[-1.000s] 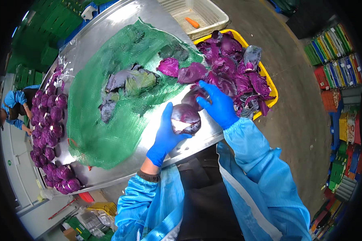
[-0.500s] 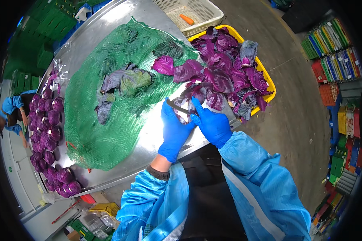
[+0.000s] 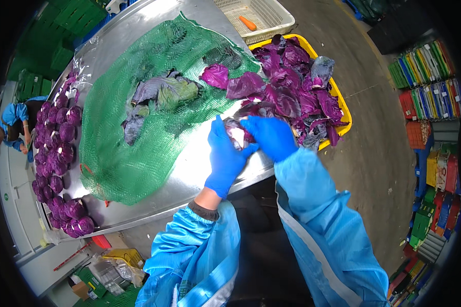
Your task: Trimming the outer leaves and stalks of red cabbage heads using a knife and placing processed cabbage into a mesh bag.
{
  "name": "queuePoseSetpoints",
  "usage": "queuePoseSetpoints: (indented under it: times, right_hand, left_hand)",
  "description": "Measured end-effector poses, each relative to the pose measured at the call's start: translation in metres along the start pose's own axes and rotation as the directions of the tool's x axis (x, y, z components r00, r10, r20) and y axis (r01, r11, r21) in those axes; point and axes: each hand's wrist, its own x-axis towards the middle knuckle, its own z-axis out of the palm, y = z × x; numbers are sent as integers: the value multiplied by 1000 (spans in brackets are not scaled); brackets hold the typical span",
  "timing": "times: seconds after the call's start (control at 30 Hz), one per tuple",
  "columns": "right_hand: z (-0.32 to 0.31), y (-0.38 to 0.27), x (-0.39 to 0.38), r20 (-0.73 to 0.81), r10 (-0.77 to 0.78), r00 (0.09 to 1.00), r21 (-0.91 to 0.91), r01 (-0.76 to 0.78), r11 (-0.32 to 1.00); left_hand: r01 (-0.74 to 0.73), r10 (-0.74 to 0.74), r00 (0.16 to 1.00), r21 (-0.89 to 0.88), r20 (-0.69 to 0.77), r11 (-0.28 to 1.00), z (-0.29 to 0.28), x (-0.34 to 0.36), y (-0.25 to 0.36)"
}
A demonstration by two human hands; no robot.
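Observation:
A red cabbage head [image 3: 236,134] with a pale cut base sits in my blue-gloved left hand [image 3: 226,157], which cups it above the metal table's near edge. My right hand [image 3: 271,137], gloved too, is closed against the cabbage's right side; the knife seen in it half a second ago is hidden now. Just beyond lie loose purple outer leaves [image 3: 284,94], heaped in and over a yellow crate [image 3: 347,110]. Left of my hands, a green mesh sack [image 3: 133,174] is spread flat with a few greyish-green cabbage leaves [image 3: 169,93] on top.
Trimmed red cabbages [image 3: 59,153] line the table's left edge in rows. A cream crate [image 3: 287,23] holding a carrot [image 3: 248,23] stands beyond the yellow one. Another person [image 3: 16,120] works at far left. Stacked coloured crates [image 3: 435,169] stand across the floor at right.
My right hand has turned over and moved onto the cabbage, and the knife blade has gone out of sight. My left hand still holds the cabbage. The whole view has shifted slightly.

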Motion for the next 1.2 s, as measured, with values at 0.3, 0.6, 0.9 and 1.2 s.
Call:
queuePoseSetpoints:
  times: [0.3, 0.6, 0.9, 1.2]
  right_hand:
    - [49, 47, 17, -399, 177, 900, 359, -24, 933]
    - [25, 38, 4, -86, 78, 993, 634, -6, 774]
    - [52, 32, 22, -24, 63, 998, 248, -55, 967]
    - [37, 12, -2, 19, 71, 997, 498, -71, 864]
  left_hand:
    - [-243, 239, 970, -91, -45, 966, -1, -27, -29]
    - [-82, 121, 992, -510, 45, 856, -13, -31, -43]
    - [-25, 116, 986, -591, 117, 806, -13, -20, -53]
    - [26, 37, 996, -653, 83, 757, -17, -23, -60]
